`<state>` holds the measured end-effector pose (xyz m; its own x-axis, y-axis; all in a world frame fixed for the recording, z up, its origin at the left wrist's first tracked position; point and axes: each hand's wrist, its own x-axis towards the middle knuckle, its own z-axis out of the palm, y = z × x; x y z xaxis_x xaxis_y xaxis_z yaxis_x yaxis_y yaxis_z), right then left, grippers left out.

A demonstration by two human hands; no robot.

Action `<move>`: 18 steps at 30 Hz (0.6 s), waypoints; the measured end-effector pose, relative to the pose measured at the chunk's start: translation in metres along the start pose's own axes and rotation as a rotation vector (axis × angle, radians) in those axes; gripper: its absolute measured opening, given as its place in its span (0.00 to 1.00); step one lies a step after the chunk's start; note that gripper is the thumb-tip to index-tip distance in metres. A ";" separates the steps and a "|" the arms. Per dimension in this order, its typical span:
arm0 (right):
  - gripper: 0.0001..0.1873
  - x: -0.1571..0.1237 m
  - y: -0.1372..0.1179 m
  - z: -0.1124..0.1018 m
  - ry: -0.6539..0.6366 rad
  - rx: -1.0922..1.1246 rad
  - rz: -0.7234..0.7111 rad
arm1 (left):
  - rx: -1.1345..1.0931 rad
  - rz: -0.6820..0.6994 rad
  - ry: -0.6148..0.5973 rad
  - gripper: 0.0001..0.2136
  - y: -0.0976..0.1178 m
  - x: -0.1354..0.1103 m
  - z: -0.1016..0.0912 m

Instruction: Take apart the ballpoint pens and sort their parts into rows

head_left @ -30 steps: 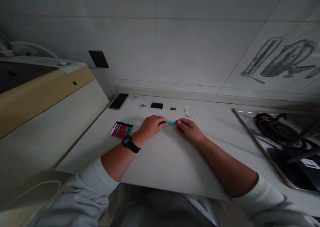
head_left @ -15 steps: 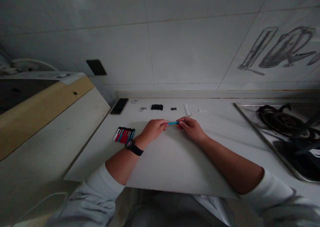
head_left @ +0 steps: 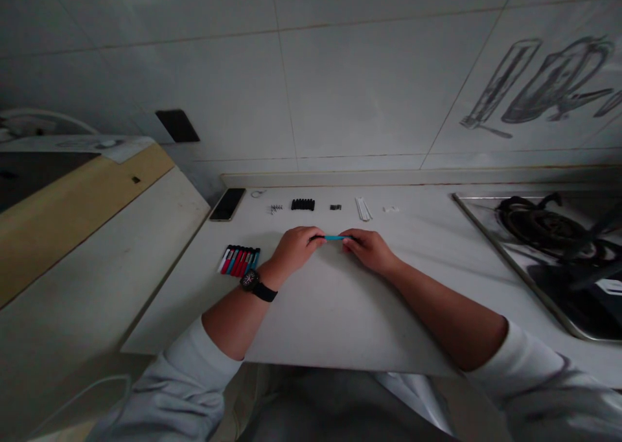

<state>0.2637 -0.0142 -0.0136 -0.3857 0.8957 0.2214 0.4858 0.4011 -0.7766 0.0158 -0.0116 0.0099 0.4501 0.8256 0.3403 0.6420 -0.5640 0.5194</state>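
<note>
Just left of the frame's centre, my left hand [head_left: 295, 247] is closed on one end of the blue pen [head_left: 333, 238], which bridges the gap just right of centre, long axis running left to right, neither hand nearer; further right, my right hand [head_left: 370, 249] is clamped on its other end.

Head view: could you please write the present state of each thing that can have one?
Left hand: closed on blue tube's left end
Right hand: closed on its right end
Blue tube: held roughly level
Coloured tubes: lying side by side
Phone: lying flat, screen dark
Watch: strapped on
Burner: no flame visible
</note>
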 end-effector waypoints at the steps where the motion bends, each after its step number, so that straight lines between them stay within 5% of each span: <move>1: 0.16 0.000 -0.003 -0.002 0.011 -0.019 -0.009 | -0.021 -0.005 -0.022 0.07 0.000 0.000 0.000; 5: 0.15 0.000 -0.009 -0.007 0.063 -0.105 -0.109 | -0.143 -0.071 -0.115 0.12 -0.002 -0.001 -0.001; 13: 0.16 0.000 -0.006 0.000 -0.014 -0.107 -0.052 | -0.001 -0.020 0.000 0.06 -0.001 -0.001 0.003; 18: 0.14 0.001 -0.004 -0.002 0.071 -0.151 -0.102 | -0.046 -0.043 -0.084 0.07 0.001 -0.001 0.002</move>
<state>0.2625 -0.0149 -0.0092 -0.3850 0.8583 0.3393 0.5616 0.5096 -0.6518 0.0172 -0.0131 0.0089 0.4744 0.8436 0.2514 0.6333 -0.5254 0.5682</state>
